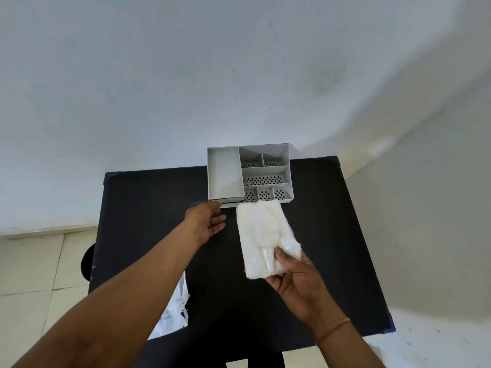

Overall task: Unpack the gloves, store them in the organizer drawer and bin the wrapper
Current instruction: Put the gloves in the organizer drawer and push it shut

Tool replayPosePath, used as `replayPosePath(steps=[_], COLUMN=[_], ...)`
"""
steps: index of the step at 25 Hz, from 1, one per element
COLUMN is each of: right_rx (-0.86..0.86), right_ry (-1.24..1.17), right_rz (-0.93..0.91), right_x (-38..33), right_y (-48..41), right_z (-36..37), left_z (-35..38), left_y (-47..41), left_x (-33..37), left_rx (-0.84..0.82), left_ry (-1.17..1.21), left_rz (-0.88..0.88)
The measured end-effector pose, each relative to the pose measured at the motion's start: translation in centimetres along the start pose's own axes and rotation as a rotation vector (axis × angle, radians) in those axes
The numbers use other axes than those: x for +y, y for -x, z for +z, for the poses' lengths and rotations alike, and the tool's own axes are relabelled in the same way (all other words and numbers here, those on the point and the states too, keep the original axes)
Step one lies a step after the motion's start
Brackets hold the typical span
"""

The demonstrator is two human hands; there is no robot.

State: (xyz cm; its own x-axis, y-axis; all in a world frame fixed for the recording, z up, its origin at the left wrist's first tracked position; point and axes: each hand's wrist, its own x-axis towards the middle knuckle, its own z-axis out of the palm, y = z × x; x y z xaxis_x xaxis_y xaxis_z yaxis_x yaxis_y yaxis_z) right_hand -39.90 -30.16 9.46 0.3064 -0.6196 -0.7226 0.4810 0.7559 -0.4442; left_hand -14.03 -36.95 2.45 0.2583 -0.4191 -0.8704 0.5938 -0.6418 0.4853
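Observation:
A grey organizer [225, 173] with several compartments stands at the far edge of the black table [332, 235]. Its drawer front [225, 200] shows low at the near left corner. My left hand [207, 224] reaches toward that drawer front, fingers apart, fingertips just short of it or touching it. My right hand [297, 277] holds a stack of white gloves [263, 235] by its near end, lifted flat in front of the organizer. The torn clear-and-white wrapper [175, 312] lies on the table's left edge, partly hidden under my left forearm.
A dark round object [86, 261], possibly a bin, stands on the tiled floor left of the table. A pale wall rises behind the table and to the right.

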Motion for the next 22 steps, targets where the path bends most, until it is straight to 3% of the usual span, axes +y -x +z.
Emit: replayPosePath(steps=[9,14,22], right_rx=[0.061,0.073,0.044], right_ry=[-0.072,-0.084,-0.060], right_rz=[-0.048,-0.091,-0.096], right_x=[3.1,3.4,4.6], right_y=[-0.2,-0.5,-0.4], right_z=[0.4,0.9,1.2], left_z=[0.9,-1.2,-3.5], left_y=[-2.3,-0.7,1.3], left_x=[1.5,-2.6,-6.1], left_rx=[-0.004,-0.036,-0.101], left_ry=[-0.030,-0.149,-0.104], left_rz=[0.035,-0.014,-0.048])
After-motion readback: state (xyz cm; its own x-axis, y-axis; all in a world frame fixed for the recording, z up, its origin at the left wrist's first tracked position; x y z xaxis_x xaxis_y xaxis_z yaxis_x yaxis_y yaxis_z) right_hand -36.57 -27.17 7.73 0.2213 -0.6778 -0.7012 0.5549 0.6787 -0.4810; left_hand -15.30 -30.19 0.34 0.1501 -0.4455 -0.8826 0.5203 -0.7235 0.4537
